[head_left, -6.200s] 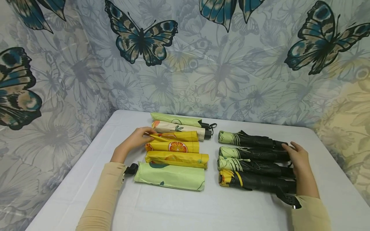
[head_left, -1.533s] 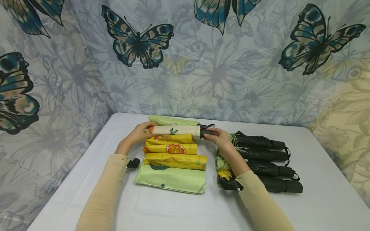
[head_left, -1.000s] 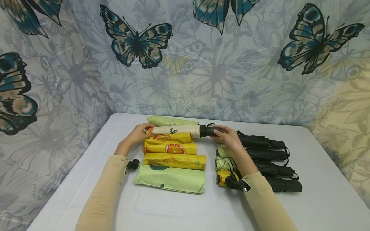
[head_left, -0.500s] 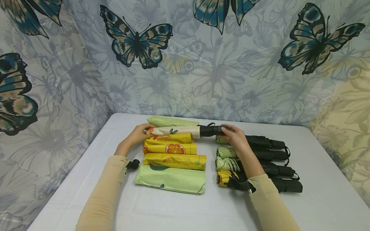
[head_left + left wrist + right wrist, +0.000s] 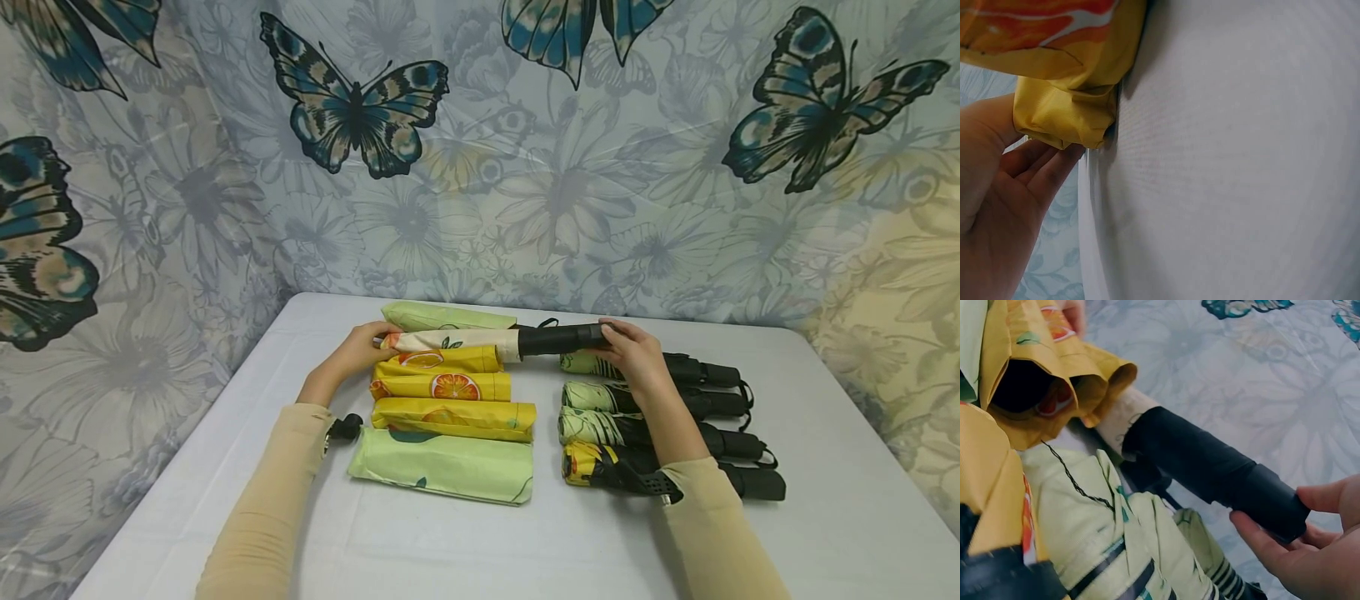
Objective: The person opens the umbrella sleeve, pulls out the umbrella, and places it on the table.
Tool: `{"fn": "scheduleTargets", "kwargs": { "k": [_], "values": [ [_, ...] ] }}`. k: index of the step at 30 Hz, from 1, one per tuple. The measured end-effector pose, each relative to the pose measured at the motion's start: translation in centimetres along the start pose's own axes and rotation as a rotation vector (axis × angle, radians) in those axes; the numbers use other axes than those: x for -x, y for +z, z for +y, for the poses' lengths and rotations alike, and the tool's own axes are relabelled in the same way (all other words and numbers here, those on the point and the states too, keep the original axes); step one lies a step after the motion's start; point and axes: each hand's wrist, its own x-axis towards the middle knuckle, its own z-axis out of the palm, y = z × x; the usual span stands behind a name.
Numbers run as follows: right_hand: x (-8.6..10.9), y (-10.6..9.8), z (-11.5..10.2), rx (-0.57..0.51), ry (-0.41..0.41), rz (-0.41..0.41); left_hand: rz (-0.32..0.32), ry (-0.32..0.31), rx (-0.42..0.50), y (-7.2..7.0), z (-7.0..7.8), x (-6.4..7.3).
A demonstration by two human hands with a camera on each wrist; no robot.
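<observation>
Fingers of the right hand (image 5: 633, 354) curl round the black handle (image 5: 558, 338) of the cream umbrella (image 5: 457, 341), second from the back in the left row on the table (image 5: 480, 542); the left hand (image 5: 360, 350) holds its sleeve end.

Left wrist: relaxed fingers (image 5: 1035, 172) touch a yellow sleeve (image 5: 1066, 112).

Right wrist: fingertips (image 5: 1260, 534) pinch the handle's (image 5: 1210, 465) end.

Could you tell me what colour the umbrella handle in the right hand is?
The handle is plain black, clearest in the right wrist view.
</observation>
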Motion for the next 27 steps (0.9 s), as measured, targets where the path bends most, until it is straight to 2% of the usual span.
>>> {"fn": "scheduleTargets", "kwargs": {
  "k": [10, 27],
  "values": [
    [0.4, -1.6, -0.4, -0.099, -0.046, 0.049, -0.007, -0.006, 0.005, -0.1, 0.1, 0.1],
    [0.8, -5.8, -1.7, -0.480, -0.053, 0.110, -0.001, 0.007, -0.028, -0.1, 0.3, 0.2]
  ]
}}
